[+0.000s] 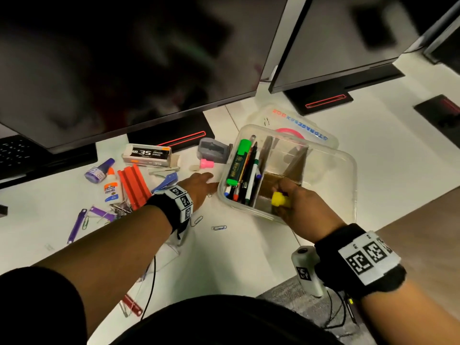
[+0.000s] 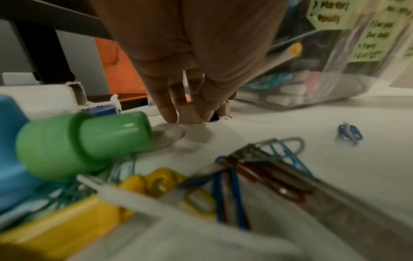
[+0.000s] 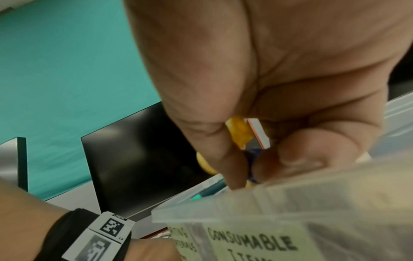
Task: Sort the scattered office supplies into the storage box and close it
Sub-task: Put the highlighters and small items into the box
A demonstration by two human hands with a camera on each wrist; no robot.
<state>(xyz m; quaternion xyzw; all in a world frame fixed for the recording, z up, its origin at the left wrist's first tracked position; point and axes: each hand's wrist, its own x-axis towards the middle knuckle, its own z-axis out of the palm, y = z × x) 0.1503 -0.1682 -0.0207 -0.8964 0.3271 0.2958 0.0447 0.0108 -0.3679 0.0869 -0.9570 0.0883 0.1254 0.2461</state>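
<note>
My right hand (image 1: 302, 204) grips a yellow cap-shaped piece (image 1: 280, 199) over the storage box (image 1: 348, 170), in its near compartment. My left hand (image 1: 199, 186), fingers extended on the table (image 1: 249, 257), reaches toward the pink piece (image 1: 207, 163) at twelve o'clock, nearer to it.

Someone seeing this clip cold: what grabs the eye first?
The clear storage box right of centre, its left compartment packed with pens and a green highlighter. The right hand holds a yellow item over a near compartment, while the left hand reaches into loose supplies beside the box.

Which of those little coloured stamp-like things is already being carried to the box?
The yellow one, gripped in the right hand over the box; the pink one lies on the desk.
</note>
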